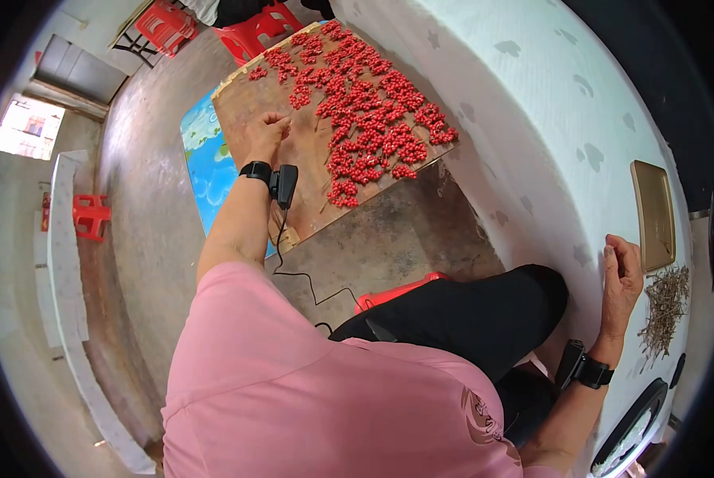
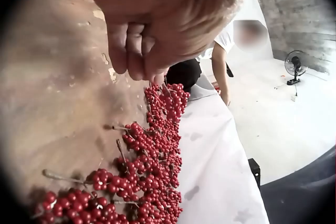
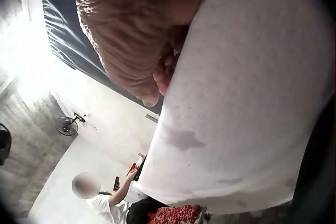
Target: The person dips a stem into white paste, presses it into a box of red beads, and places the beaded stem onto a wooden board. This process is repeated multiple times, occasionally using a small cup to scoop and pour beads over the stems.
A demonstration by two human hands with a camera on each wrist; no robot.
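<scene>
My left hand (image 1: 267,135) hangs over the brown board (image 1: 241,95), left of the bunches of red berries (image 1: 365,119). In the left wrist view the hand (image 2: 157,22) has loosely bent fingers, with their tips near the far berries (image 2: 170,98); no object shows in them. My right hand (image 1: 622,279) is over the white patterned cloth (image 1: 548,159), beside a heap of thin brown stems (image 1: 666,307). Its fingers are loosely bent in the right wrist view, where the hand (image 3: 136,35) partly hides its own fingertips; nothing held can be made out.
A gold tray (image 1: 653,215) lies above the stem heap. A blue patterned surface (image 1: 205,171) shows under the board's left edge. Red stools (image 1: 257,33) stand beyond the board and at the left. Another person in a white shirt (image 3: 107,208) is past the cloth.
</scene>
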